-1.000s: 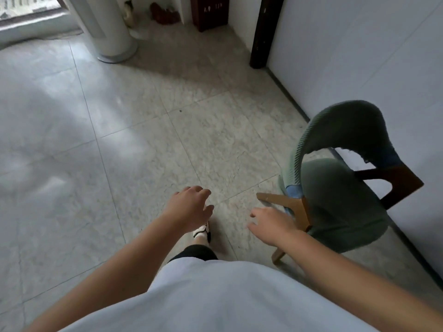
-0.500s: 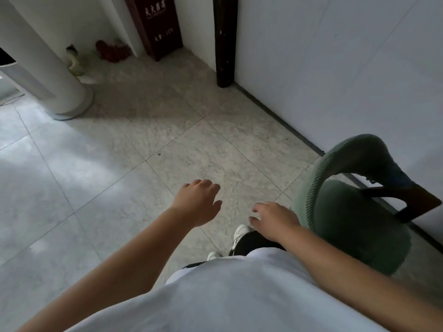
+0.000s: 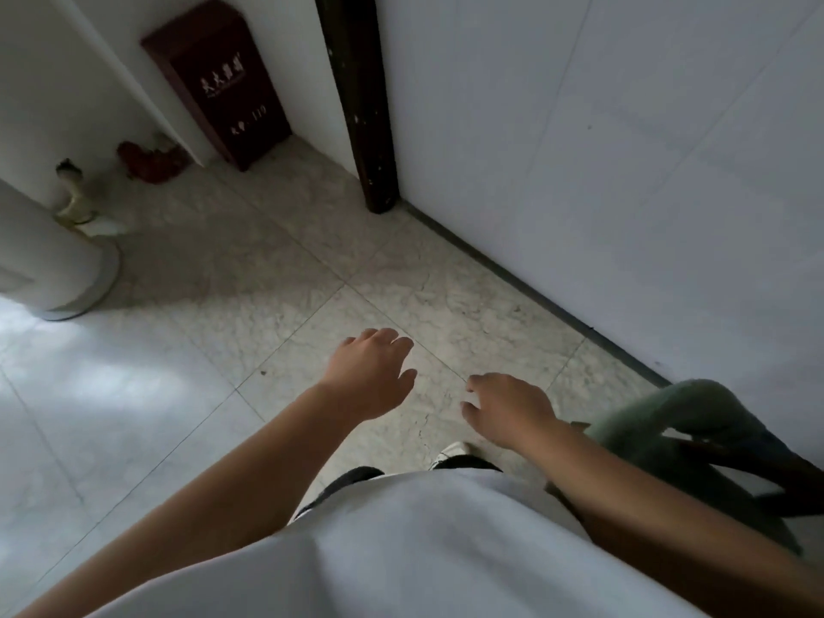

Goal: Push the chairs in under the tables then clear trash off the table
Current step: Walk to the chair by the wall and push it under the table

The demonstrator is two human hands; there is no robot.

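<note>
A green cushioned chair (image 3: 682, 412) with dark wooden arms stands at the lower right, close to the white wall, partly hidden behind my right forearm. My left hand (image 3: 372, 376) hovers over the tiled floor with relaxed fingers and holds nothing. My right hand (image 3: 508, 412) hangs just left of the chair's backrest, fingers loosely curled, apart from the chair and empty. No table or trash is in view.
A dark red cabinet (image 3: 218, 78) leans against the far wall. A dark wooden post (image 3: 361, 100) stands at the wall corner. A white cylindrical unit (image 3: 49, 260) stands at the left, with small figurines (image 3: 147, 160) behind it. Pale floor tiles spread to the left.
The view has swung right and forward, so the chair slid to the lower right edge. My right hand has drawn away from the chair's wooden arm. Both hands stay empty.
</note>
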